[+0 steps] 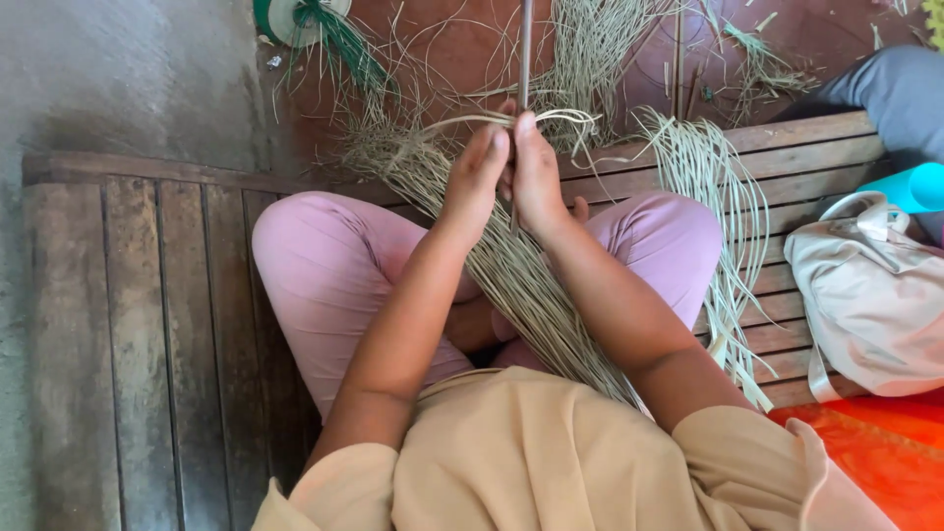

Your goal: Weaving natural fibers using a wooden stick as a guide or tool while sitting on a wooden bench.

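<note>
Now both hands, left hand (475, 177) and right hand (536, 172), are clenching the straw bundle (521, 285), binding it around a thin stick (525, 49).

fibre bundle (511, 275): pale tan-green dried strands, long and thin, gathered tight | pose: slanted across the lap, running from 11 o'clock down to 5 o'clock | top end splays into loose curling strands | stick (525, 49): thin, dark, upright at 12 o'clock, rising from the bundle's gripped top
</note>
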